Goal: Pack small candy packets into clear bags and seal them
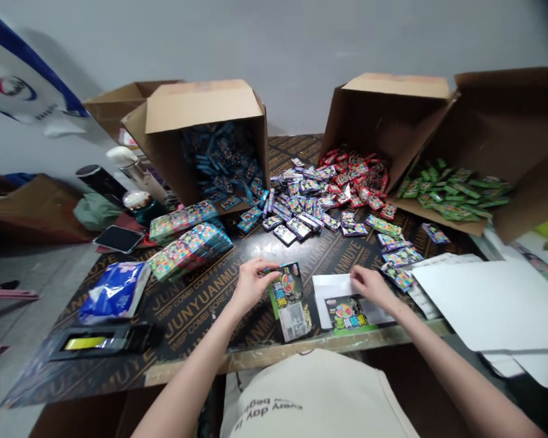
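Observation:
My left hand is closed, thumb and fingers pinching the upper left edge of a flat black-and-green printed packet with a clear lower part. To its right, my right hand is closed at the top edge of a white sheet; the fingertips are partly hidden. Over the sheet's lower part lies a second black-and-green printed packet, near the table's front edge. Beyond my hands are loose small purple packs. Short rows of packs lie beyond my right hand.
Open cartons hold blue packs, red packs and green packs. Stacked printed packets, a phone, a blue tissue pack and a tape dispenser are on the left. White sheets lie right.

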